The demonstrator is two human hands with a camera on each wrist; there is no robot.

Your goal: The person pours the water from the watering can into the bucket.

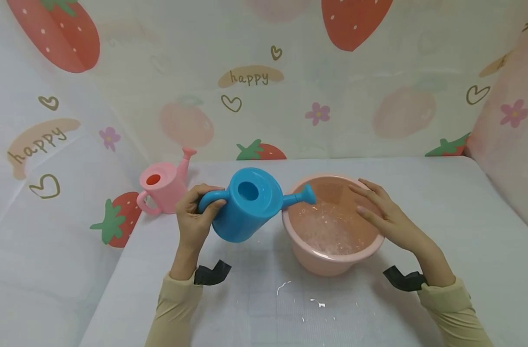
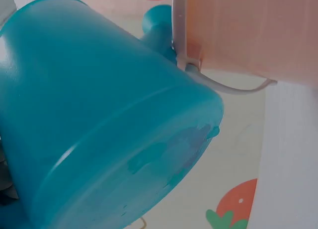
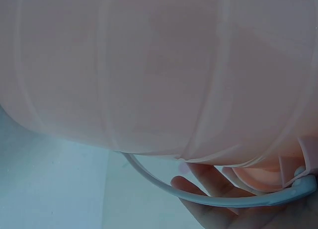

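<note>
My left hand grips the handle of a blue watering can, fingers curled round it. The can is held up off the table, with its round filling hole facing up and its spout over the left rim of a pink bucket. Water with ripples and bubbles lies in the bucket; I cannot make out a stream from the spout. My right hand rests at the bucket's right rim with its fingers extended. Some fingers show beside the bucket's grey bail handle in the right wrist view.
A pink watering can stands at the table's back left, near the wall sheet printed with strawberries. Water drops lie on the white table in front of the bucket. A black wrist mount sits on each forearm.
</note>
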